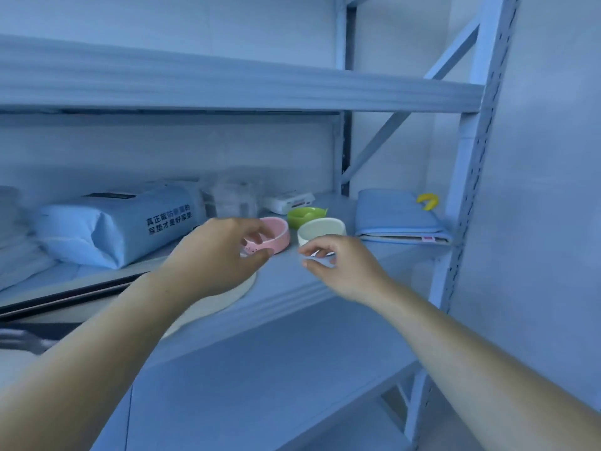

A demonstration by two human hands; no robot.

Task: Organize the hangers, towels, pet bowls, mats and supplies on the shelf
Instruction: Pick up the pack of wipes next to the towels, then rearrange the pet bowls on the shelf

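Note:
Three pet bowls stand together on the middle shelf (pixel 292 289): a pink bowl (pixel 278 237), a white bowl (pixel 322 230) to its right and a green bowl (pixel 307 216) behind them. My left hand (pixel 214 255) grips the pink bowl's near left rim, with the fingers over the rim and the thumb on the outer wall. In front of the white bowl is my right hand (pixel 340 266), its fingers loosely curled and its fingertips at the bowl's base, holding nothing. A round pale mat (pixel 227 296) lies under my left wrist at the shelf's front edge.
A big blue pad package (pixel 120 222) lies at the left, with folded white cloth (pixel 13 229) beyond it. Behind the bowls are clear plastic containers (pixel 234 196) and a white box (pixel 289 201). A folded blue towel (pixel 400 219) and a yellow item (pixel 427 201) sit by the right upright.

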